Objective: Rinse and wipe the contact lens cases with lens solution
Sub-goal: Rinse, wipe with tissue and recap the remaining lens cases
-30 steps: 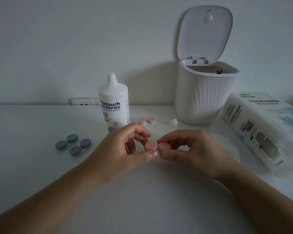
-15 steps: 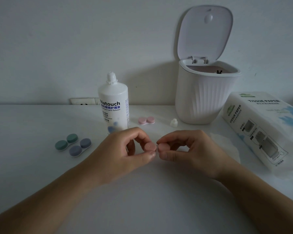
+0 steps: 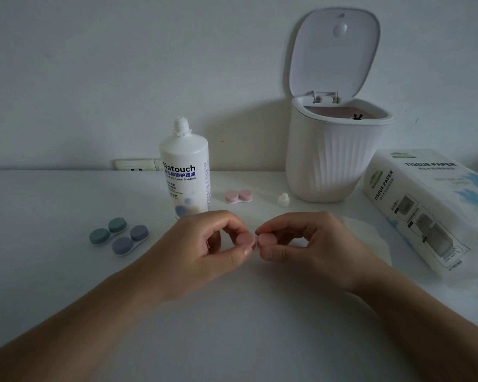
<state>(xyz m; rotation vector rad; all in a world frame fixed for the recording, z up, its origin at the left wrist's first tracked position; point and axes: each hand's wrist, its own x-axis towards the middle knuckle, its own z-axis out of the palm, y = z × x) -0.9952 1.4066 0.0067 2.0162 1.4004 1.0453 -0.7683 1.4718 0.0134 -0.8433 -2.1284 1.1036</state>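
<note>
Pink contact lens case held above the white table, both caps on.

Your left hand pinches its left cap between thumb and curled fingers; your right hand pinches the right cap likewise. The caps are dusty pink, round and matte, side by side.

a home, likely a bedroom or bathroom corner: a plain white table against a bare wall, a wall socket, a small lidded bin, a tissue pack at right.
</note>
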